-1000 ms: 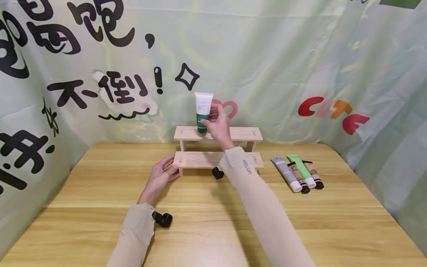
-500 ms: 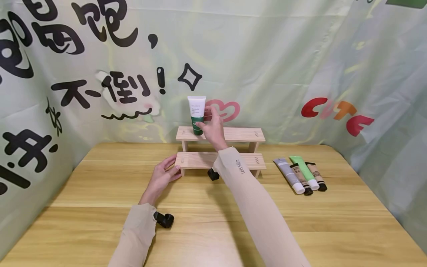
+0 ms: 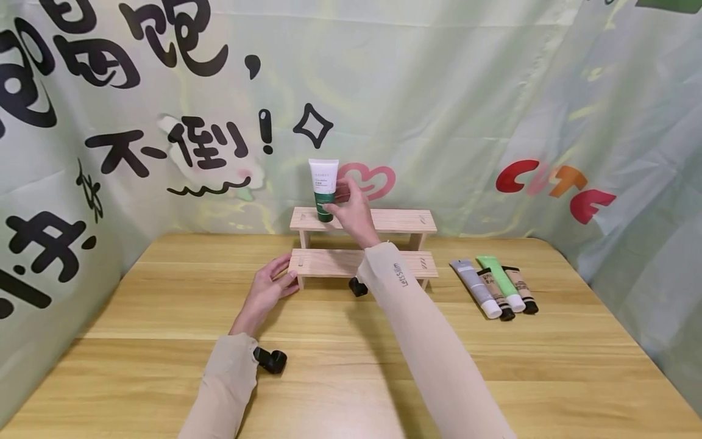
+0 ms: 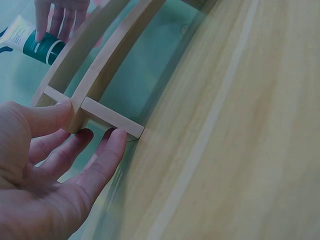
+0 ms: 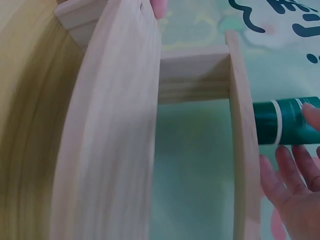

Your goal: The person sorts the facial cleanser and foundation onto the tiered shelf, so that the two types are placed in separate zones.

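Note:
A two-tier wooden display stand (image 3: 329, 262) rests at the back of the table. On its upper tier, toward the left end, a squeeze tube (image 3: 324, 180), white above and dark green below, stands upright on its cap. My right hand (image 3: 353, 213) is at the tube's right side, thumb across its green lower part and fingers behind; in the right wrist view some fingers (image 5: 270, 180) are spread just below it. My left hand (image 3: 269, 286) holds the left end of the lower tier. In the left wrist view its thumb is at the board, its fingertips (image 4: 117, 137) at the leg.
Several tubes lie side by side on the table (image 3: 548, 366) right of the stand: a grey one (image 3: 475, 286), a light green one (image 3: 500, 282) and tan ones with black caps (image 3: 520, 289). A printed cloth backdrop (image 3: 439, 91) hangs close behind the stand.
The tube has moved left along the upper tier with my right hand, then stayed put over the last half second while the right wrist shifted slightly right. My left hand stays at the stand.

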Demonstrator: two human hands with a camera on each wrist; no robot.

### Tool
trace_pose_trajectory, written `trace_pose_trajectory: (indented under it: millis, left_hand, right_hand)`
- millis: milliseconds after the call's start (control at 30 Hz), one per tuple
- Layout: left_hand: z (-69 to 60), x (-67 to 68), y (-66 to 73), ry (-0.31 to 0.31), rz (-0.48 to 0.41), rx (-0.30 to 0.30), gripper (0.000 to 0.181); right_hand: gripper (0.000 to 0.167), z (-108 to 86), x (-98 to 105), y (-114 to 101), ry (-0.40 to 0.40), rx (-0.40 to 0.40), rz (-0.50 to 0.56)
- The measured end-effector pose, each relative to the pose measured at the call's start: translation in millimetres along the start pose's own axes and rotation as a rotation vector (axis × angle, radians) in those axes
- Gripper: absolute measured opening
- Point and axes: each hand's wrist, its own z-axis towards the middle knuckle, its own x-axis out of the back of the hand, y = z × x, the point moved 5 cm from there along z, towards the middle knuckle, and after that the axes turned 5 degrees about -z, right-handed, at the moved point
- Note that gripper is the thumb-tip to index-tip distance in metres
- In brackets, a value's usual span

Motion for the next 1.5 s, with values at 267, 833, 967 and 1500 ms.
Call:
trace_pose_trajectory:
  millis: [267, 833, 967, 1500]
  left_hand:
    - [-1.3, -0.4, 0.4, 0.012, 0.006, 0.007, 0.053]
    - [-0.1, 0.9, 2.4, 0.019, 0.007, 0.012, 0.054]
    - [-0.9, 1.1, 0.3, 0.017, 0.014, 0.014, 0.053]
    - [0.0, -0.9, 0.0, 0.019, 0.018, 0.003, 0.052]
  right_hand:
    - [0.049, 0.1, 20.8, 5.4, -0.042, -0.061, 0.052]
    - [0.046, -10.2, 82.1, 16.6, -0.049, -0.129, 0.064]
    - [0.048, -15.0, 98.3, 20.9, -0.039, -0.153, 0.064]
    - [0.053, -35.0, 156.5, 47.3, 0.014, -0.167, 0.08]
